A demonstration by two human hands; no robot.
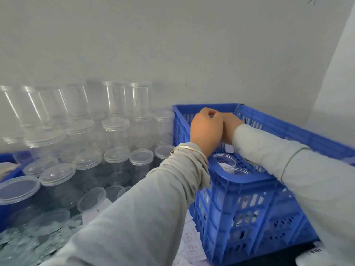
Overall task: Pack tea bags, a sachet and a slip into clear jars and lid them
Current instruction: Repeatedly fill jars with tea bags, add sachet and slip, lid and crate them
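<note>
Head view, above a blue crate (249,181) set against a pale wall (172,45).

Left hand (206,129): raised over the crate's interior, back of hand toward the camera, fingers curled in toward the right hand; contents of the grip hidden, so held object not identifiable. Metal bangles (189,151) around the wrist, above a bunched grey sleeve (134,208).

Right hand (229,124): pressed against the left hand, mostly covered by it and by its own grey sleeve (288,162); fingers not visible, so open or closed cannot be told. Small white edge, possibly a slip (229,148), showing just beneath the two hands; identity uncertain.

Inside the crate: two open clear jars (224,160), mouths up, near the front left corner, directly below the hands; white paper visible through them. Further contents seen only dimly through the perforated front wall.

Left of the crate: lidded clear jars (117,131) stacked in several tiers against the wall, touching one another, the nearest column just beside the crate's left wall. Nearer the camera, loose clear lids (92,198) lying tilted among more jars.

Below the crate's front left corner: printed paper slips (192,244) scattered flat, partly tucked under the crate.

Far left edge: part of a second blue crate (7,158) behind the jars.
</note>
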